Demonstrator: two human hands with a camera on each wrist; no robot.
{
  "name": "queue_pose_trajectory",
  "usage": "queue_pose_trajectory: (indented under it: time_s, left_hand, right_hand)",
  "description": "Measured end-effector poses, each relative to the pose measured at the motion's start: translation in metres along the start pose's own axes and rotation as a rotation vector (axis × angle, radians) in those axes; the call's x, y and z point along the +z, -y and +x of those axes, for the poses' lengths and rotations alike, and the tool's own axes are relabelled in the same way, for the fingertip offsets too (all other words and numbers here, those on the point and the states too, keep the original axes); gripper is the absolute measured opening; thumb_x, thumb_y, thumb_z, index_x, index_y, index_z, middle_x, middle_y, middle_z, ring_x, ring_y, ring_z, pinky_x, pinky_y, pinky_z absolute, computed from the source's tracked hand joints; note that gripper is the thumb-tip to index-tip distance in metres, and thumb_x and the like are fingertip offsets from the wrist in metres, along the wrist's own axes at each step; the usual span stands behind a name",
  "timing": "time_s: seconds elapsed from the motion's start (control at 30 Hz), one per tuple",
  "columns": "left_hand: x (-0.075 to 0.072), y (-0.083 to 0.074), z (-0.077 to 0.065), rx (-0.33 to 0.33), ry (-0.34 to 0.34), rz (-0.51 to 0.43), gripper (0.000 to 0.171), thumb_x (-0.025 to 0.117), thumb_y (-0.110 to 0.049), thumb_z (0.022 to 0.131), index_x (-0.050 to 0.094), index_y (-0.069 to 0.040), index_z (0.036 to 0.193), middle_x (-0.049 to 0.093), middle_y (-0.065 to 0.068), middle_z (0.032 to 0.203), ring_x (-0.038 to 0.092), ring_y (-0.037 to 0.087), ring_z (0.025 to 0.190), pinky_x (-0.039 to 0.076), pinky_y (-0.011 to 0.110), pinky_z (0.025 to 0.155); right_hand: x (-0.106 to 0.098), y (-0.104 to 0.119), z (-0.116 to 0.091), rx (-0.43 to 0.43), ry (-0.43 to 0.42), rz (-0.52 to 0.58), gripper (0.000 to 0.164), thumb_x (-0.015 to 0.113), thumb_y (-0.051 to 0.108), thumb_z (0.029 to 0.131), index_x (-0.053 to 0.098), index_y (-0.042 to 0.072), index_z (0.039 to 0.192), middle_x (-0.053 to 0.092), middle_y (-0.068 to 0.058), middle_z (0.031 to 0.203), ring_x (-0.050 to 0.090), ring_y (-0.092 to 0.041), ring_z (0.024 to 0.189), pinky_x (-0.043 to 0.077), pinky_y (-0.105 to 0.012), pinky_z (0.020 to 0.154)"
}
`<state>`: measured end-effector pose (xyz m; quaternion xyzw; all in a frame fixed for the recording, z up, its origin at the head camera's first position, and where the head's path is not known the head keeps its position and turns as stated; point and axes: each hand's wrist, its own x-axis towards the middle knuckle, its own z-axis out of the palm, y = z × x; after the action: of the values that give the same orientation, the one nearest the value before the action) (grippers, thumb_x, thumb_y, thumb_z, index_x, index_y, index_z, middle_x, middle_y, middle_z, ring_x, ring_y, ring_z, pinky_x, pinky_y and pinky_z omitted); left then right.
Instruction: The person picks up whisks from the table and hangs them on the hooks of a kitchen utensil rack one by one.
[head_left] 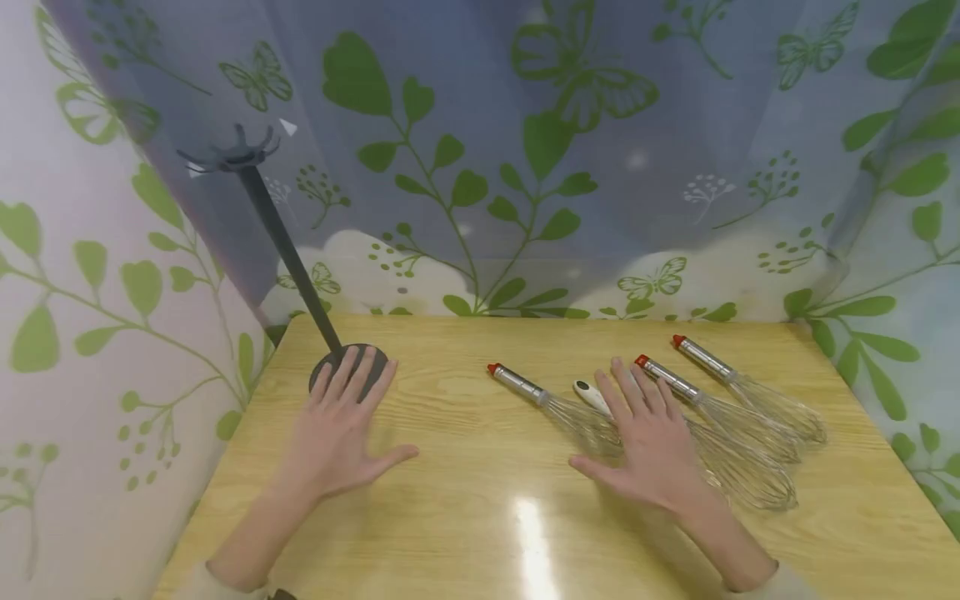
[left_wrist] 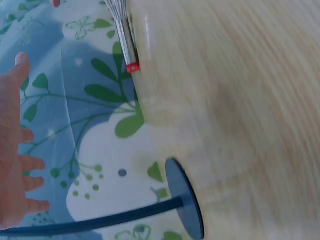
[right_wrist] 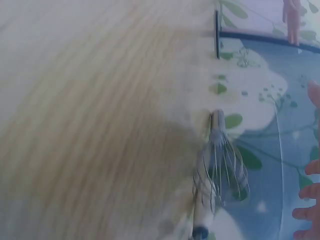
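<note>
Whisk [head_left: 592, 397], white-handled, partly hidden by right hand [head_left: 654, 442]; left hand [head_left: 337, 440] overlaps stand [head_left: 291, 254]; both grips spread, empty.

Bare tabletop [head_left: 457, 479] gives you a wide lane between left hand [head_left: 337, 446] and right hand [head_left: 652, 454]. Tall black stand [head_left: 288, 250] obstructs ahead of your left. On your right, leftmost whisk [head_left: 517, 384], white-handled whisk [head_left: 591, 395], middle whisk [head_left: 670, 380] and rightmost whisk [head_left: 705, 359] lie close, narrow gaps between handles. Patterned curtain [head_left: 480, 225] bounds your far edge.
</note>
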<state>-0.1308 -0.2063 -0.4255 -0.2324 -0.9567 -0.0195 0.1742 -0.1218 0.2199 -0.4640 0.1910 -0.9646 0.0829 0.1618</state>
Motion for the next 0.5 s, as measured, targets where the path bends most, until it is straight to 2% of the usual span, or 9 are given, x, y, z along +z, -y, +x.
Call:
queue_pose_trajectory:
  time_s: [0.1, 0.23, 0.4, 0.5]
  left_hand:
    - [-0.005, 0.011, -0.001, 0.01, -0.049, -0.014, 0.113, 0.026, -0.095, 0.088, 0.032, -0.013, 0.166, 0.038, 0.025, 0.168, 0.033, 0.048, 0.158, 0.034, 0.067, 0.125]
    - [-0.015, 0.025, 0.0, 0.008, -0.135, -0.03, 0.112, 0.017, -0.093, 0.09, 0.04, -0.01, 0.162, 0.045, 0.027, 0.163, 0.041, 0.051, 0.152, 0.04, 0.069, 0.119]
    - [-0.032, 0.044, 0.004, 0.027, -0.212, -0.006, 0.107, 0.02, -0.09, 0.093, 0.046, -0.009, 0.158, 0.05, 0.028, 0.158, 0.044, 0.051, 0.149, 0.041, 0.07, 0.117]
    - [-0.042, 0.056, 0.006, 0.06, -0.286, 0.0, 0.104, 0.026, -0.087, 0.096, 0.049, -0.005, 0.155, 0.056, 0.029, 0.151, 0.048, 0.052, 0.144, 0.041, 0.07, 0.116]
  right_hand:
    - [0.006, 0.012, 0.007, -0.025, 0.005, 0.012, 0.117, 0.062, 0.085, 0.081, 0.023, 0.019, 0.169, 0.024, -0.014, 0.177, 0.03, -0.045, 0.159, 0.027, -0.065, 0.128]
    - [0.011, 0.026, 0.016, -0.064, 0.0, 0.039, 0.115, 0.06, 0.085, 0.082, 0.024, 0.018, 0.169, 0.025, -0.013, 0.177, 0.032, -0.045, 0.159, 0.028, -0.065, 0.128]
    - [0.016, 0.043, 0.026, -0.093, 0.004, 0.071, 0.114, 0.055, 0.088, 0.084, 0.022, 0.019, 0.169, 0.023, -0.011, 0.177, 0.033, -0.042, 0.159, 0.028, -0.064, 0.128]
    - [0.018, 0.053, 0.032, -0.116, 0.011, 0.102, 0.113, 0.05, 0.089, 0.087, 0.018, 0.02, 0.17, 0.021, -0.011, 0.178, 0.033, -0.041, 0.16, 0.029, -0.064, 0.129]
